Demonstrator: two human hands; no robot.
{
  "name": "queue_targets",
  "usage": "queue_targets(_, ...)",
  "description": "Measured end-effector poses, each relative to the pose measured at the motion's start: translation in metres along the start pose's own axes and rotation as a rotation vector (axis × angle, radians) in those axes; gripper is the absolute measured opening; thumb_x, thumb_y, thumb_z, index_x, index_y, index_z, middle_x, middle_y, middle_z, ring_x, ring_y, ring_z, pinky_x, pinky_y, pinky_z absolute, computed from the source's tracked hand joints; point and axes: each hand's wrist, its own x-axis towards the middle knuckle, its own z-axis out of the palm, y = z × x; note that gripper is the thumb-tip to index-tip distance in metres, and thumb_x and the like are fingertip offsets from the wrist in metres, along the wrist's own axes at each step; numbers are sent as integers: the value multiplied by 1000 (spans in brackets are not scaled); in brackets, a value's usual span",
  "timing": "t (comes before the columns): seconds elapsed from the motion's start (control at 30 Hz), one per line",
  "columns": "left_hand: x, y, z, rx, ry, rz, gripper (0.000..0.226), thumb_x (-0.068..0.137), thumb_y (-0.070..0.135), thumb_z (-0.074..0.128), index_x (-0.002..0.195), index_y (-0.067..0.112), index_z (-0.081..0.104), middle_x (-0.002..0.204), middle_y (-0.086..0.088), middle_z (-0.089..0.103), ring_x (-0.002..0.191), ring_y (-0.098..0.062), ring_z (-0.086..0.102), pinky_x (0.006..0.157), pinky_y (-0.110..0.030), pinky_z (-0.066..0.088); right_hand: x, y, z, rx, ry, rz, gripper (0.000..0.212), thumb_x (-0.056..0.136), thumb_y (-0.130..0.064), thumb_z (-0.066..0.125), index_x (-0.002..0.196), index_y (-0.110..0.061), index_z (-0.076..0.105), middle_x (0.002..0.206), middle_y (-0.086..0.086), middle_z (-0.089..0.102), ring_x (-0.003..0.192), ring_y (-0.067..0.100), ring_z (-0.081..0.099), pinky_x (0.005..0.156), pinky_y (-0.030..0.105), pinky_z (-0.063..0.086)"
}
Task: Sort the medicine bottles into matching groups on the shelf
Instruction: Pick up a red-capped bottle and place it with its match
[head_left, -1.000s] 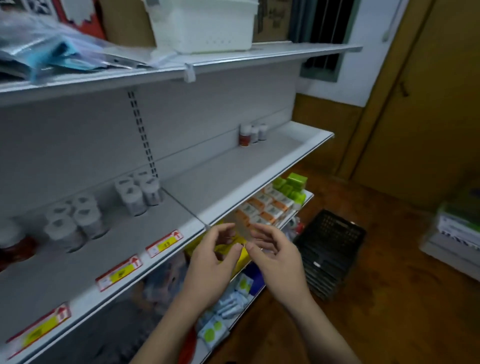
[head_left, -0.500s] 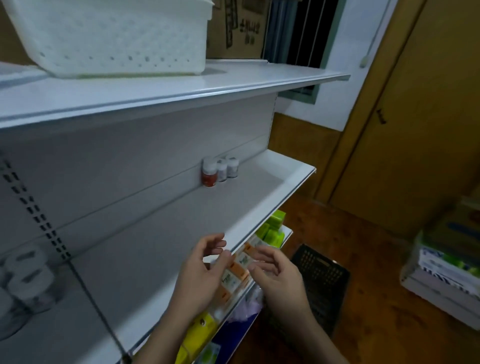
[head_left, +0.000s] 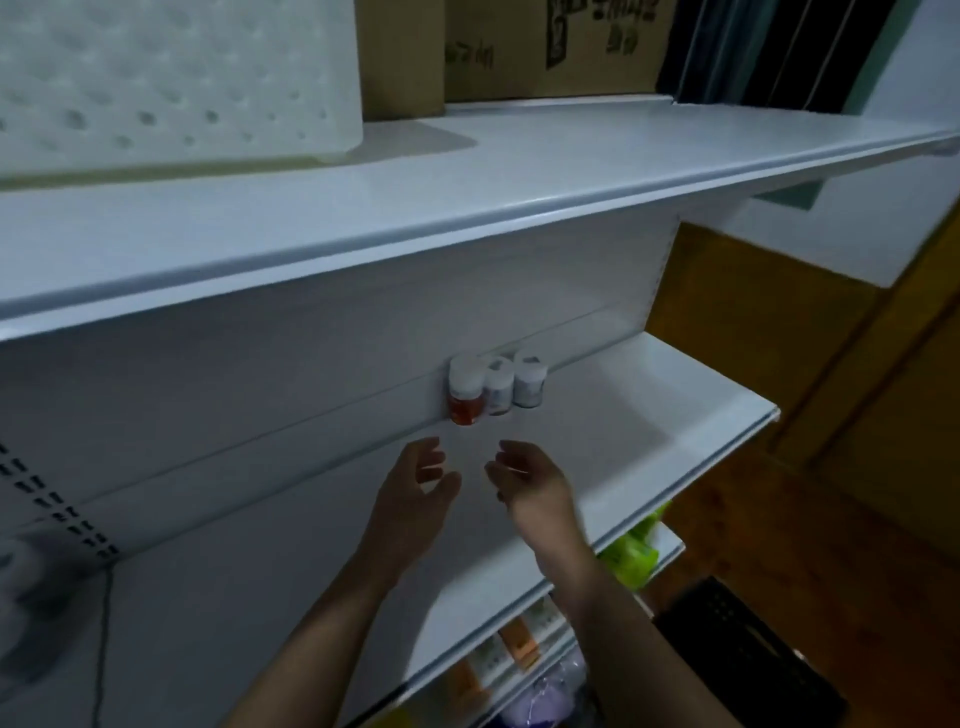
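Your left hand (head_left: 415, 488) and right hand (head_left: 530, 480) are relaxed, empty. Grip the white-capped orange plastic bottle (head_left: 466, 391), probably light and rigid, round its body at the back edge of the white shelf (head_left: 675, 415).

left hand (head_left: 415, 493), right hand (head_left: 530, 483) raised, nearer bottles (head_left: 496, 387)

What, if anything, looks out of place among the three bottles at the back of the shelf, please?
The orange-red bottle at the left end of the row is the odd one: its neighbours, the middle bottle and right bottle, have pale bodies. All three stand upright; nothing is spilled.
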Motion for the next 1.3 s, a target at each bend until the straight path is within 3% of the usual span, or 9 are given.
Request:
queue_targets(0.1,40,0,23,-33,75,-121,58,89,8,64,141,14,40,133,-4,53,111,-22,57,94,-43,51,56,-4,-3,-81,-77,5,31,91,-16,60,122,-13,60,118,8,65,104,27,62,91,42,50)
queue_targets(0.3,102,8,55,-33,155,-186,64,90,4,61,146,17,33,130,5,46,121,-18,49,105,-44,44,124,-9,2,-84,-187,-38,17,91,-11,54,104,-16,63,96,1,65,89,19,58,74,28,38)
queue_targets(0.43,122,-3,65,-75,182,-200,50,80,31,61,129,32,51,121,3,66,110,-22,64,95,-51,52,141,-8,10,-95,-265,-73,19,91,-15,53,107,-18,64,97,0,69,90,19,63,75,32,47)
queue_targets(0.57,106,-4,66,-21,252,-193,36,88,20,63,124,23,60,111,2,71,96,-14,67,81,-18,53,141,0,6,-131,-284,-132,16,93,-18,59,104,-8,64,89,-2,65,85,16,63,72,29,48)
queue_targets(0.63,85,-4,66,29,299,-193,25,91,18,63,116,18,65,106,-2,72,92,-13,66,75,-15,49,131,9,1,-156,-320,-120,19,92,-23,61,104,-10,65,96,3,69,92,20,65,80,33,50)
queue_targets(0.77,24,-12,67,-83,350,-219,20,90,29,66,108,21,61,105,0,71,100,-16,67,90,-38,54,89,17,-14,-144,-396,-72,24,95,-30,58,111,-15,67,103,2,71,94,18,66,77,28,49)
queue_targets(0.9,-53,-3,68,-282,456,-204,24,89,22,67,109,16,54,105,-4,69,89,-9,70,70,-22,57,22,11,-25,-18,-457,-35,21,93,-29,61,112,-20,66,106,2,71,95,18,68,86,40,56)
queue_targets(1.0,-117,5,63,-380,509,-198,35,83,33,68,111,20,53,105,-3,71,91,-15,72,72,-29,58,-37,7,-35,31,-582,-31,16,91,-26,63,107,-30,64,104,-5,71,95,9,68,82,27,56)
queue_targets(1.3,-304,5,51,-718,606,-226,54,67,46,74,113,21,60,104,-6,72,95,-23,70,74,-34,52,-227,14,-76,14,-800,-37,52,80,-11,76,119,-40,59,114,-6,65,104,7,63,80,22,56)
